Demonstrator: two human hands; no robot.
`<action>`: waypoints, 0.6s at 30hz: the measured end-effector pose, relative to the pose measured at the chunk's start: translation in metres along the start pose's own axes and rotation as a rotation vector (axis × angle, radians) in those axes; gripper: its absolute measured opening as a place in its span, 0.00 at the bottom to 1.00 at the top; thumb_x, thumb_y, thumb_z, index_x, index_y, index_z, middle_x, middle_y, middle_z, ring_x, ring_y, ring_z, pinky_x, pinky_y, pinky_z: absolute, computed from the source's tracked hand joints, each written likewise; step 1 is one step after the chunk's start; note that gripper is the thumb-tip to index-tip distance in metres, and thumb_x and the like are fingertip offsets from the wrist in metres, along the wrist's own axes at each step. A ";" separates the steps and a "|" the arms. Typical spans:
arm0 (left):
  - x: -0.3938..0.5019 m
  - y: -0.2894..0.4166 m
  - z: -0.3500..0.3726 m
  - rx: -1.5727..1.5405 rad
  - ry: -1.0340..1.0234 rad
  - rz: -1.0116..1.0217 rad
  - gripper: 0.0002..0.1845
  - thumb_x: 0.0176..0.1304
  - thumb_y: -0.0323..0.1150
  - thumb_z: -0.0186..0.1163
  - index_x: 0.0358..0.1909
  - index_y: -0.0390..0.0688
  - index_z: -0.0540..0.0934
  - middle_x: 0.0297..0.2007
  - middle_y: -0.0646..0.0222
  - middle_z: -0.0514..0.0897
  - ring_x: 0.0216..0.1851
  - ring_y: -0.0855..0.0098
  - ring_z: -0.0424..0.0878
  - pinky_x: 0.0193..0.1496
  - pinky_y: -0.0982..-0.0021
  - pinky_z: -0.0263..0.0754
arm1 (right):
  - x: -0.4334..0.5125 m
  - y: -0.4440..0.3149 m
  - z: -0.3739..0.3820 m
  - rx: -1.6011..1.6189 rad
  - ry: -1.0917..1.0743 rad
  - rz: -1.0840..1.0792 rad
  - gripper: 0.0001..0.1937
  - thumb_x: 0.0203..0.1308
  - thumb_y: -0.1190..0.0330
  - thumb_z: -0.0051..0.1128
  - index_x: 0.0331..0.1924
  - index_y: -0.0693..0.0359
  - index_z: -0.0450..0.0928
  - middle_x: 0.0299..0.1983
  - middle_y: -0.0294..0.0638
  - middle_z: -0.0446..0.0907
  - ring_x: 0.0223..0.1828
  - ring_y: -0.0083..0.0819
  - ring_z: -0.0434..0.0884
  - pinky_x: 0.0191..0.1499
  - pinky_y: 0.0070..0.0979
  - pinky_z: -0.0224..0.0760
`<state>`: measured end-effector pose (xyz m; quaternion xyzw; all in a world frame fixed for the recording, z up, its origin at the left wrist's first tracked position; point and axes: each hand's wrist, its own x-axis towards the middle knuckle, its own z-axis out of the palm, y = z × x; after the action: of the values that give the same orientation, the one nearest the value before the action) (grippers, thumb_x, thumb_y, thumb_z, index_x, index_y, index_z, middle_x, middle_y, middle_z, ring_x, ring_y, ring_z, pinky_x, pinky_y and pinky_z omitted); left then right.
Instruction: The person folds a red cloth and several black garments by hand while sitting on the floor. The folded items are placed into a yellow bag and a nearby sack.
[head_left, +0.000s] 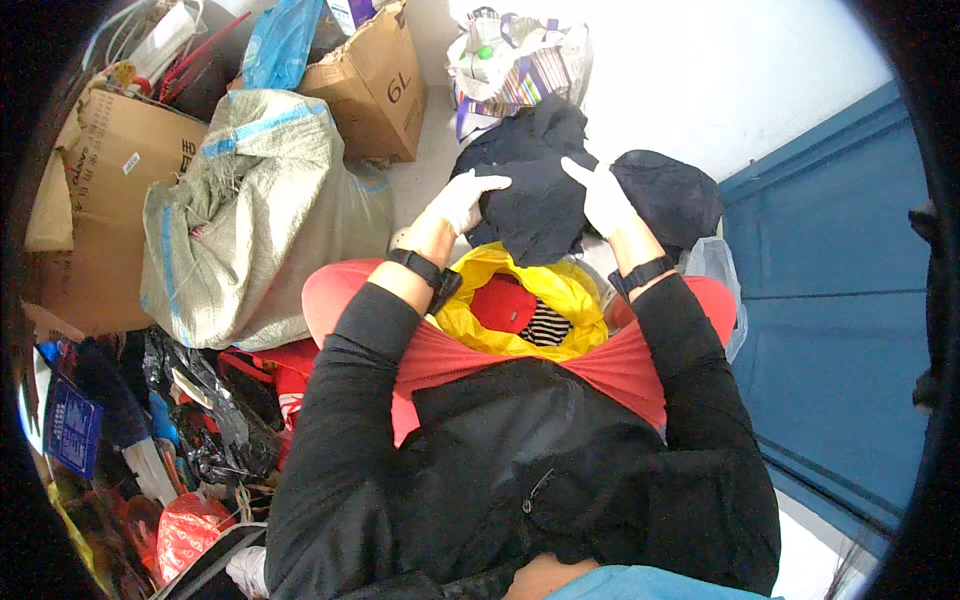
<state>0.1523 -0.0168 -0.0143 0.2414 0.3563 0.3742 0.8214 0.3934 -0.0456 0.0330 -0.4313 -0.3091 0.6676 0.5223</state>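
Note:
Both my hands wear white gloves. My left hand grips the left edge of a dark cloth, its thumb lying on top. At the cloth's right edge, my right hand holds it the same way. The cloth hangs between the hands, its lower end over the rim of a yellow plastic bag. Inside the open bag, between my knees, lie a red fabric item and a black-and-white striped cloth. More dark fabric is heaped just beyond the held cloth.
A dark bundle sits right of my right hand, near a blue door. On the left stand a woven sack and a cardboard box. Another carton and a striped bag are farther back. Bags and clutter fill the lower left.

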 end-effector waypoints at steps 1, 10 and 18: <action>-0.002 0.008 0.000 0.072 0.037 -0.075 0.21 0.54 0.24 0.68 0.52 0.33 0.79 0.47 0.55 0.84 0.45 0.59 0.82 0.54 0.61 0.78 | 0.004 0.000 -0.001 -0.083 0.031 -0.051 0.24 0.61 0.72 0.63 0.59 0.72 0.70 0.53 0.48 0.78 0.54 0.38 0.78 0.60 0.31 0.71; -0.024 0.094 0.058 1.019 0.377 0.353 0.28 0.54 0.56 0.70 0.31 0.36 0.83 0.28 0.67 0.81 0.28 0.71 0.75 0.33 0.69 0.70 | 0.017 -0.049 0.012 -0.479 0.469 -0.530 0.36 0.48 0.73 0.75 0.60 0.76 0.66 0.53 0.52 0.75 0.53 0.37 0.75 0.57 0.31 0.72; -0.068 0.156 0.130 1.222 0.224 0.970 0.18 0.56 0.43 0.73 0.36 0.38 0.83 0.35 0.72 0.83 0.39 0.77 0.78 0.46 0.73 0.71 | -0.015 -0.140 0.065 -0.506 0.178 -1.047 0.26 0.52 0.63 0.73 0.51 0.71 0.77 0.42 0.45 0.82 0.46 0.36 0.80 0.49 0.31 0.77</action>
<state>0.1508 0.0075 0.1984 0.7397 0.4343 0.4506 0.2473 0.3967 -0.0207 0.1859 -0.3869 -0.5856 0.1874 0.6872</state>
